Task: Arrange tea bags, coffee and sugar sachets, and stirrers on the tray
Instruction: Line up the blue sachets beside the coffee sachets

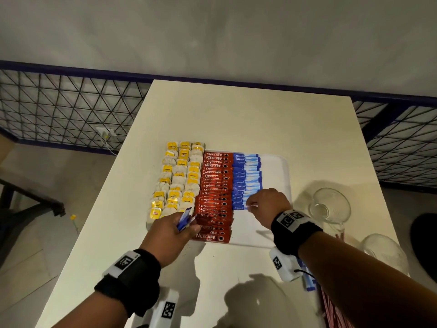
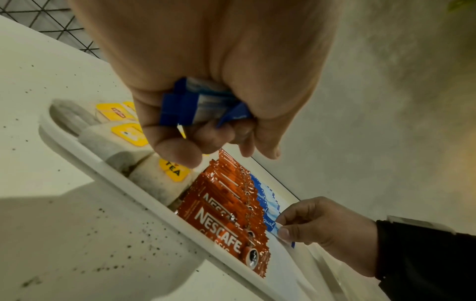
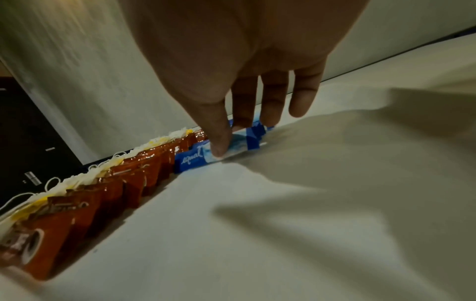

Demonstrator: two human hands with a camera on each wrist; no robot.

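A white tray (image 1: 272,166) on the cream table holds columns of yellow-tagged tea bags (image 1: 176,181), red Nescafe coffee sachets (image 1: 215,185) and blue Equal sugar sachets (image 1: 246,176). My left hand (image 1: 189,223) hovers over the tray's near left corner and grips a bundle of blue sugar sachets (image 2: 201,106). At the near end of the blue column, my right hand (image 1: 250,207) pinches one blue sugar sachet (image 3: 195,158) between thumb and fingers, with the sachet lying low on the tray floor. Red-and-white stirrers (image 1: 331,308) lie at the table's near right.
Two clear glass cups (image 1: 331,204) (image 1: 383,252) stand right of the tray. A few loose blue sachets (image 1: 309,282) lie under my right wrist. The tray's right strip is bare. A wire mesh fence (image 1: 71,110) runs behind the table.
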